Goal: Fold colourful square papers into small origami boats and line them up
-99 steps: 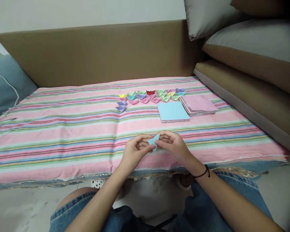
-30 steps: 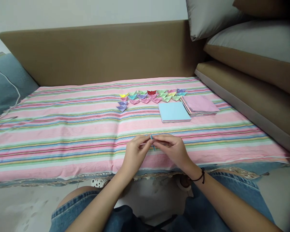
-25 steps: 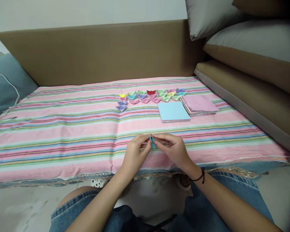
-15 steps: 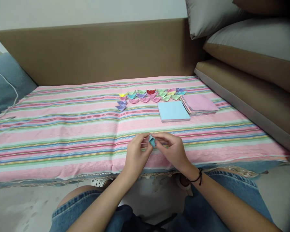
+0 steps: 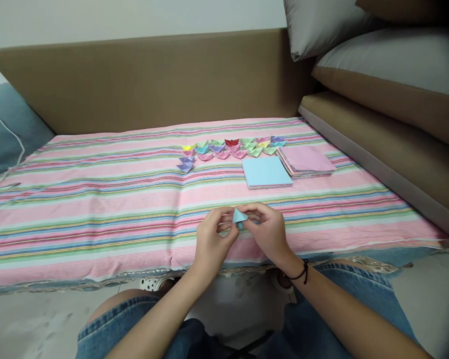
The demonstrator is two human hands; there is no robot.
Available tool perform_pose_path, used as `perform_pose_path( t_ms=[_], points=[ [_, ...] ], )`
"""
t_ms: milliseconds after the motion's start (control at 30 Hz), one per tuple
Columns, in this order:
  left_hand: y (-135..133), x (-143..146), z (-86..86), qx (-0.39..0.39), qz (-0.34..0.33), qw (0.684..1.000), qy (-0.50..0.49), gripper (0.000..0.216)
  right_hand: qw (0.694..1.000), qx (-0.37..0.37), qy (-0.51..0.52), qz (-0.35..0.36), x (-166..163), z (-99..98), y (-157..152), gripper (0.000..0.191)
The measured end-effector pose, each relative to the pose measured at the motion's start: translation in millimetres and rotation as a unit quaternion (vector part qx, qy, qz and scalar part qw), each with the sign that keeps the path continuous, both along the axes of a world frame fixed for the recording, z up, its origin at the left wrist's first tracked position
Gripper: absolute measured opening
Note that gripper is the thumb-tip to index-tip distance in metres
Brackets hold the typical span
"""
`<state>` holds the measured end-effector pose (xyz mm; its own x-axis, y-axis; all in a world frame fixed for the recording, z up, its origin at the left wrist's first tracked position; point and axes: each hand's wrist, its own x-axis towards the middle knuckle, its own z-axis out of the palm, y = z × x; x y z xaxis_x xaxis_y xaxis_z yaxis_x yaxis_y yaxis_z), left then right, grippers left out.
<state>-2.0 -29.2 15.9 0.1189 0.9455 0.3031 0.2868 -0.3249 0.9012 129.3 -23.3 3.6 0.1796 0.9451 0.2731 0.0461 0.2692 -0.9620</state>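
Between my two hands is a small folded piece of light-blue paper (image 5: 240, 216), roughly triangular from this side, held above the striped cloth. My left hand (image 5: 216, 235) pinches its left edge with thumb and fingers. From the other side, the thumb and fingers of my right hand (image 5: 266, 230) close on it too. A dark cord bracelet (image 5: 304, 271) circles my right wrist. Beyond my hands lies a square stack of light-blue paper (image 5: 267, 172). Behind that stack, several folded paper boats (image 5: 222, 155) in many colours stand in rows.
A pink-topped paper stack (image 5: 309, 160) overlaps the blue stack's right side. The striped cloth (image 5: 97, 214) covers the seat up to a brown backrest (image 5: 153, 85). Large cushions (image 5: 377, 85) pile up at the right. A white cable (image 5: 11, 130) runs down at the far left.
The folded blue paper has been turned or opened out, so a flat triangular face now shows. Both hands keep hold of it in nearly the same place. The view has shifted slightly.
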Motion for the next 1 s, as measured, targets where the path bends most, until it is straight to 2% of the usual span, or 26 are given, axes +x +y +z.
perform_pose_path(
  t_ms=[167,300,533,733,1000],
  points=[
    [4.5,-1.8,-1.5,-0.069,-0.011,0.991,-0.114,0.024,0.999,0.027,-0.014,0.034,2.6,0.7,0.2,0.018],
    [8.1,-3.0,-3.6,-0.106,-0.032,0.978,-0.178,0.028,0.997,0.02,-0.006,0.071,4.2,2.3,-0.6,0.024],
    [6.3,-3.7,-7.0,-0.087,-0.055,0.982,-0.158,0.028,0.999,0.029,-0.001,0.037,1.1,6.4,-3.8,0.018],
    [11.1,-7.6,-0.7,-0.078,-0.065,0.977,-0.186,0.027,0.997,0.039,0.025,0.064,4.9,5.4,-2.0,0.013],
    [15.7,-15.5,7.1,-0.194,-0.102,0.953,-0.21,0.028,0.989,0.097,-0.05,0.104,20.3,12.5,3.7,0.016]
  ],
)
